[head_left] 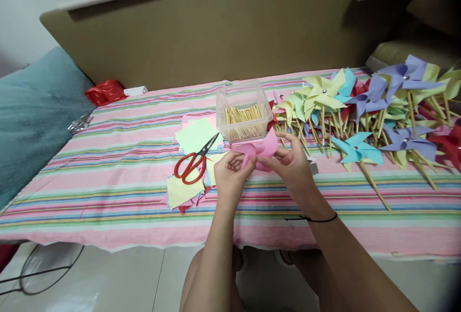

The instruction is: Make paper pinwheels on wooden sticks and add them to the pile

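Observation:
A pink paper pinwheel (267,145) with curled blades is held up between both hands, over the striped cloth. My left hand (230,170) pinches its left side, fingers curled and thumb near the centre. On the other side my right hand (288,161) grips the paper between thumb and fingers. No stick shows on this pinwheel. Just left of my left hand lie scissors (196,160) with red handles, resting on stacks of coloured paper squares (185,189). Behind my hands stands a clear plastic box (243,110) holding many short wooden sticks (245,115).
Many finished pinwheels (324,92) on sticks are heaped at the right, one blue pinwheel (356,149) nearest the front. A red plastic bag (105,92), a white item (135,91) and a teal cushion (39,110) are at the left. A brown backrest (201,38) rises behind.

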